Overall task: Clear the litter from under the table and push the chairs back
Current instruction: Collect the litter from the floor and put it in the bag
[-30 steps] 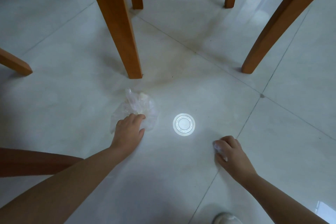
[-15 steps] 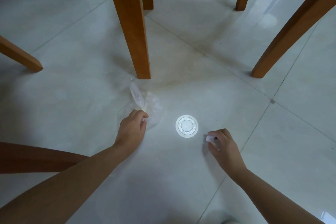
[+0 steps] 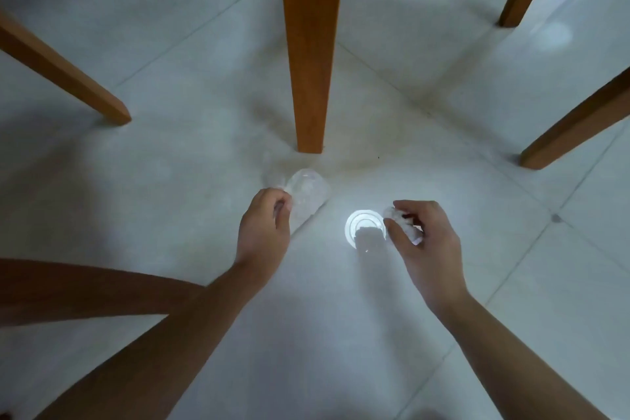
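Floor [image 3: 170, 44] pale grey-white glossy tiles, thin darker grout lines in a diagonal grid. Table leg [image 3: 308, 54] and chair legs [image 3: 64, 75] warm orange-brown wood, plain. Plastic bag [image 3: 306, 194] clear, whitish and crinkled. Crumpled tissue [image 3: 407, 227] white. Bright white ring-patterned light reflection [image 3: 361, 223] on tile, concentric circles. Faint brownish smudging on tile just beside table leg base.

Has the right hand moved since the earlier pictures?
Yes. The right hand, closed on crumpled litter, has moved leftward, up against the bright ring reflection on the floor.
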The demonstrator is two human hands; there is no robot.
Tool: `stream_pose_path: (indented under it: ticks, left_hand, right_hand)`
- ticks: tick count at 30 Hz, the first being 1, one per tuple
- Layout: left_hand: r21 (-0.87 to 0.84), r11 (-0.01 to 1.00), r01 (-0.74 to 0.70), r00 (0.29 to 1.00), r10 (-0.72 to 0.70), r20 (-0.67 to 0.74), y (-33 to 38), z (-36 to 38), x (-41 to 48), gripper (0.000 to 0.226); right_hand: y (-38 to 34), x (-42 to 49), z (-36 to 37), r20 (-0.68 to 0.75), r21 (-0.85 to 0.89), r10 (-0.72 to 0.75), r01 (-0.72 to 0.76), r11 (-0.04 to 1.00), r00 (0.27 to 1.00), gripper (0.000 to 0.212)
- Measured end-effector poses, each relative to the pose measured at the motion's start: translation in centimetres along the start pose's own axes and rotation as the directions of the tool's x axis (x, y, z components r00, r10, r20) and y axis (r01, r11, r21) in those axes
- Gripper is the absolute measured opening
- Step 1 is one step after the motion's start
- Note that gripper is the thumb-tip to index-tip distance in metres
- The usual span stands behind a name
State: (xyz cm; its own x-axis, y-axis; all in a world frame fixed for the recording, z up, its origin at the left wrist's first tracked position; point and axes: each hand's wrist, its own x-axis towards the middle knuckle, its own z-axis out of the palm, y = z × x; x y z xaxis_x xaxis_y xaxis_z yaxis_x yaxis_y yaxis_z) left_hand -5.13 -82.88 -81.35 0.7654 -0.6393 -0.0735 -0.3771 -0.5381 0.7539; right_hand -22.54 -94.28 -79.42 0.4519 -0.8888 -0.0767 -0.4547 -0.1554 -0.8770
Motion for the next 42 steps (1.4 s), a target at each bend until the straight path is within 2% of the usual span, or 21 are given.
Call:
stream_pose_path:
  ticks: [3,8,18,22,26,33,38,42]
  left_hand:
    - [-0.031,0.997,0.072,0.995,-0.074,-0.062,3.5,-2.1,-0.7,0.011]
    - [-0.060,0.990,0.128,0.989,-0.132,-0.066,11.4,-7.0,-3.0,0.007]
    - [-0.167,0.965,0.204,0.971,-0.221,-0.090,29.2,-20.2,-7.2,0.010]
    - [-0.147,0.973,0.177,0.975,-0.193,-0.107,36.2,-24.4,-8.6,0.006]
    - [-0.169,0.976,0.139,0.981,-0.158,-0.110,43.0,-28.1,-10.2,0.007]
    - [-0.137,0.988,-0.076,0.978,0.046,-0.205,53.7,-33.4,-13.5,0.016]
    - [-0.200,0.974,-0.109,0.956,0.047,-0.291,58.8,-36.4,-15.9,0.020]
    - [-0.223,0.970,-0.098,0.945,0.021,-0.327,61.7,-39.0,-18.0,0.030]
  right_hand:
    - [-4.8,0.2,-2.0,-0.014,0.009,-0.011,0.011,1.000,1.000,0.025]
    - [-13.7,-1.0,-5.8,-0.001,0.016,-0.023,0.023,1.000,1.000,0.026]
    - [-31.7,-4.3,-15.5,-0.032,0.072,0.071,-0.069,0.995,0.997,0.020]
    - [-38.2,-5.3,-20.1,-0.037,-0.004,-0.015,0.015,1.000,0.999,0.019]
    - [-44.0,-6.1,-25.1,-0.045,-0.008,-0.083,0.083,0.997,0.996,0.018]
    - [-52.7,-6.8,-33.5,-0.109,-0.040,-0.194,0.191,0.981,0.975,0.028]
    - [-57.8,-8.1,-37.3,-0.104,-0.018,-0.274,0.273,0.962,0.956,0.027]
    - [-60.9,-9.5,-39.2,-0.023,0.033,-0.340,0.340,0.940,0.940,0.024]
